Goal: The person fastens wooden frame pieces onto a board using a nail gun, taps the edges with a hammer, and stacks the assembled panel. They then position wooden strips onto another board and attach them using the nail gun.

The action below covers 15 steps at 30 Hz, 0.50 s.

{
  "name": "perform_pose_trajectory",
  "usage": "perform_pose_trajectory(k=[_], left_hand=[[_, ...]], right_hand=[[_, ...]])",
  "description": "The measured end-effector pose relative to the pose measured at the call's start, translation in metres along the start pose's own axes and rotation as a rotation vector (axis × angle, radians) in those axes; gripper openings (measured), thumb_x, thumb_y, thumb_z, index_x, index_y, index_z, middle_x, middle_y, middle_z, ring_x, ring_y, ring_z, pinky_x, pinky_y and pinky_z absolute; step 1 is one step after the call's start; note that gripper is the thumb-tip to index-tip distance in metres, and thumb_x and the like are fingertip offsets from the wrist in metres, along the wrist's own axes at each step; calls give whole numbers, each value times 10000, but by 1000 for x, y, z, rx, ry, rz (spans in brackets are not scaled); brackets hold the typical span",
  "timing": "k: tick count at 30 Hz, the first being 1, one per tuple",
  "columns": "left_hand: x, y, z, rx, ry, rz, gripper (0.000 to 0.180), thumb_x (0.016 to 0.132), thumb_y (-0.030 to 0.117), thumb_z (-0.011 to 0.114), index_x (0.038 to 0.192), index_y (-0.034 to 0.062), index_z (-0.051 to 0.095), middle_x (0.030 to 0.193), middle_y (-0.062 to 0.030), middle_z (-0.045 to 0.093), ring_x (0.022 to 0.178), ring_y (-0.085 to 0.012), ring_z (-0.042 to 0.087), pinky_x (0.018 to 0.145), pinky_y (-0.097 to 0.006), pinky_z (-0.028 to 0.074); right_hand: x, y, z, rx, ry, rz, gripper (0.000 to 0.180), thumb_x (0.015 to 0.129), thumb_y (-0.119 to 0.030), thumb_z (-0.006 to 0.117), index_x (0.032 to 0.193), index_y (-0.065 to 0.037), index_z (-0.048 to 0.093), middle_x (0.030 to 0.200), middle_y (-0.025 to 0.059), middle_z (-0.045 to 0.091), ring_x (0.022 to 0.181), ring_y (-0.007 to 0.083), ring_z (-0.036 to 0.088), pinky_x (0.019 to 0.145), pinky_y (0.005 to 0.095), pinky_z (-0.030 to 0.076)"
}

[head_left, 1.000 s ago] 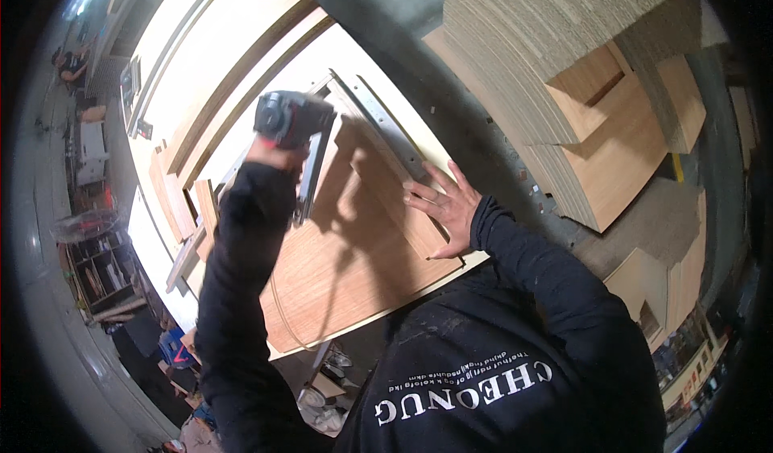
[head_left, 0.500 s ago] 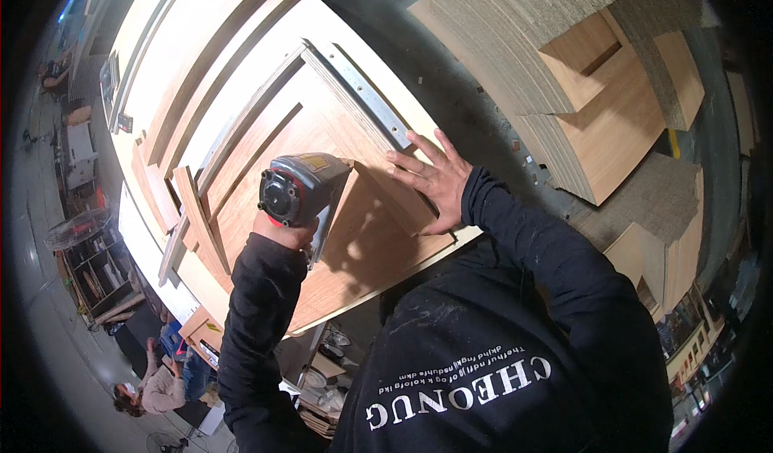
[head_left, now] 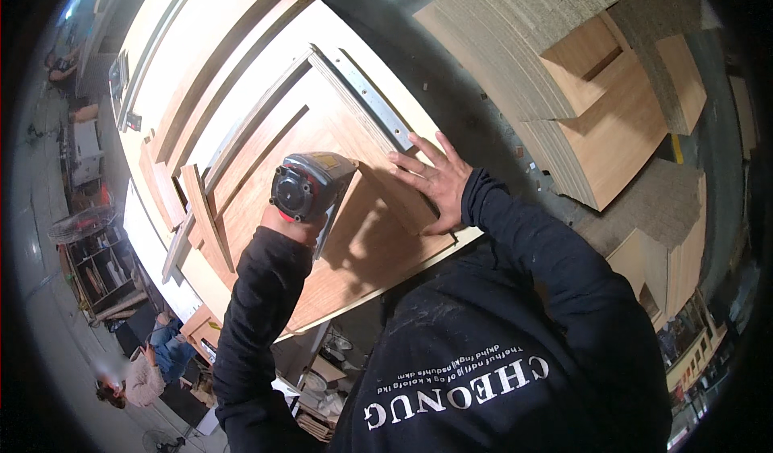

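My left hand [head_left: 291, 227] is wrapped around the handle of a dark grey and red pneumatic nail gun [head_left: 324, 165]. The gun's nose reaches toward a wooden strip [head_left: 393, 198] that lies on a light brown wood panel [head_left: 394, 252]; whether they touch is hidden. Spread over the right end of that strip and the panel's edge is my right hand [head_left: 440, 181], its fingers apart and pressing down. Its fingertips come close to a metal strip with holes [head_left: 372, 103] along the panel's right side.
Long wooden strips [head_left: 221, 66] lie across the far left of the worktable. A loose short slat [head_left: 206, 215] rests at the panel's left. Tall stacks of boards [head_left: 547, 58] stand to the right. At the lower left a person [head_left: 145, 376] sits near a fan [head_left: 80, 223].
The view has shifted slightly, and the nail gun in my left hand sits a little farther right. My right hand stays on the strip.
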<state>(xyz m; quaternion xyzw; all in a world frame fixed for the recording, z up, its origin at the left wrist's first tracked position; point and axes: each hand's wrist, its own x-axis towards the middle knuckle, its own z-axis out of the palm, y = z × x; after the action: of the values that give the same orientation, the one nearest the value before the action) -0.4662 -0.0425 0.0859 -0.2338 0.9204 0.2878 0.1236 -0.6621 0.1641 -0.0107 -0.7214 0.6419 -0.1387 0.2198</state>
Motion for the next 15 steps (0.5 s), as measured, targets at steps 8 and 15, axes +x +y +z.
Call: perform_pose_trajectory(k=[8,15], left_hand=[[24,32,-15,-76,-112,-166,327,657,-1,548,978,43,594,881,-106,622,847,-223,599,743,-310,484],[31,45,-17,-338,-61,-262,328,640,-3,560,963,40,595,891,-115,616,844,-246,596,731,-315,484]], right_hand=[[0,8,6,46,-38,-13,1201,433,-625,725,1405,-203,161,1473,47,-26,1336,349,-45,1039,617,26],[2,9,5,189,-75,141,1198,416,-645,716,1395,-173,211,1442,178,-55,1332,362,-38,1093,480,-10]])
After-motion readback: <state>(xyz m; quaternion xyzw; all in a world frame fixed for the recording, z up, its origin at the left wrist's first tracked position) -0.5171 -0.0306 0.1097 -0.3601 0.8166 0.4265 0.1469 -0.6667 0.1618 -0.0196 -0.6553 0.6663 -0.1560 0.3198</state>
